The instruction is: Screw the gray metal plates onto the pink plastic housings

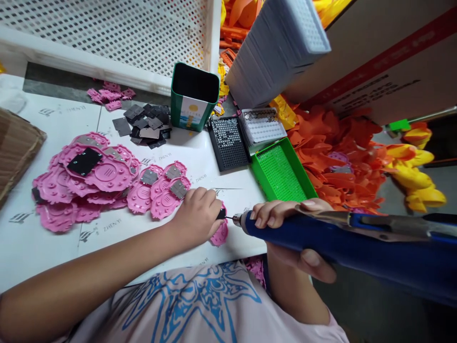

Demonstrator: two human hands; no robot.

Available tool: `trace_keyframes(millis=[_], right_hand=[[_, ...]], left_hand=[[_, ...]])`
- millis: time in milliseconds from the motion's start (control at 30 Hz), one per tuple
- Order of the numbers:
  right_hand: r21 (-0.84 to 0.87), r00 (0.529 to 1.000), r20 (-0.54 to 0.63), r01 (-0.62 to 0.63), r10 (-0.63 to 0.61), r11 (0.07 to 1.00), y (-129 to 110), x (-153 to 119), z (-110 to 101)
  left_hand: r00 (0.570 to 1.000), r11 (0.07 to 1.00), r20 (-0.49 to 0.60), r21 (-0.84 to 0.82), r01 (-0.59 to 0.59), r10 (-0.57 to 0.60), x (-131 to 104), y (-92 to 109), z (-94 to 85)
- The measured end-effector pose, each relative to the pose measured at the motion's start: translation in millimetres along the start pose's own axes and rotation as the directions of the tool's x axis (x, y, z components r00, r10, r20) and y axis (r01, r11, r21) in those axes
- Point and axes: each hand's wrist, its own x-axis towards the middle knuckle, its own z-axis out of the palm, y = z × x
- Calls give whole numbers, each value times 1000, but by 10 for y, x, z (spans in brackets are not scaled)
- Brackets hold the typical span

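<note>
Your left grip (198, 212) is clamping one knobbly, scalloped pink plastic piece (219, 236) by the near edge of the white surface (233, 180), your fingers partly hiding it. Your right grip (291, 226) is wrapping one smooth blue driver (342, 250), its thin bit pointing at the piece's black plate (222, 214). Pink parts (107, 176) are overlapping in a heap, uncounted; flat grey-and-black plates (149, 125) are lying loose. Standing beyond: one green tin (193, 114), one black perforated tray (228, 143), one green perforated tray (280, 169).

Two hands (199, 213) (280, 210), one blue screwdriver (342, 243), one green tray (257, 175) show.
</note>
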Motion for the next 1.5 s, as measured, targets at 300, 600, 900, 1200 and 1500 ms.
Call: trace_keyframes(millis=[300, 600, 900, 1200, 1500], right_hand=[[90, 997, 49, -67, 63, 994, 1, 307, -80], [-76, 911, -404, 52, -78, 996, 300, 1428, -22], [-102, 902, -414, 87, -122, 991, 610, 1715, -72], [-110, 921, -367, 100, -134, 989, 715, 1717, -155], [-119, 929, -343, 106, -141, 987, 736, 1754, -152]], left_hand=[[999, 999, -31, -48, -12, 11, -26, -48, 9], [985, 983, -109, -115, -146, 133, -78, -109, 43], [985, 982, -69, -102, -162, 155, -109, -94, 44], [989, 988, -56, -60, -141, 138, -122, -80, 36], [973, 965, -159, -175, -194, 167, -96, -99, 73]])
